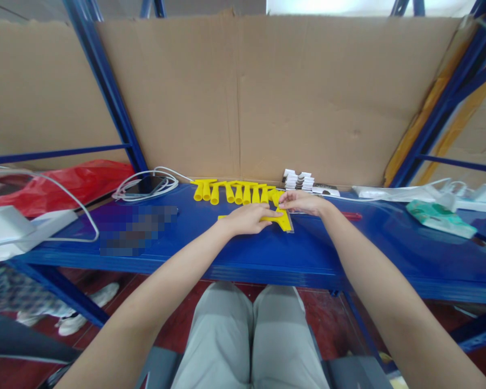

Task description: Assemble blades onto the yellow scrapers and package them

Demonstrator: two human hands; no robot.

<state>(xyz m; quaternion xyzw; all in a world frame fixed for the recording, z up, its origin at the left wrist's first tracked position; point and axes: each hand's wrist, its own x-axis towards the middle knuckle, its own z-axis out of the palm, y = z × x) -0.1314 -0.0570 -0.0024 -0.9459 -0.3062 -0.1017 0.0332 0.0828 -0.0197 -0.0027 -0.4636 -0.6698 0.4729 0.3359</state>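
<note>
My left hand (pixel 252 218) is closed around the handle of a yellow scraper (pixel 284 220), which lies low over the blue table with its wide head to the right. A thin metallic blade edge shows along that head. My right hand (pixel 303 202) pinches at the far end of the head, fingertips together; whatever is between them is too small to make out. Behind the hands stands a row of several yellow scraper handles (pixel 238 193), partly covered by my right fingers. Beyond my right wrist lies a red-handled tool (pixel 351 215), probably a screwdriver, with its shaft partly hidden.
White folded cards (pixel 298 180) are stacked against the cardboard wall (pixel 243 97). To the left are a coiled white cable (pixel 146 186), a dark phone-like object and a red bag (pixel 73 183). A green packet (pixel 440 218) and white power strip lie right. Blue posts frame the table (pixel 267 273).
</note>
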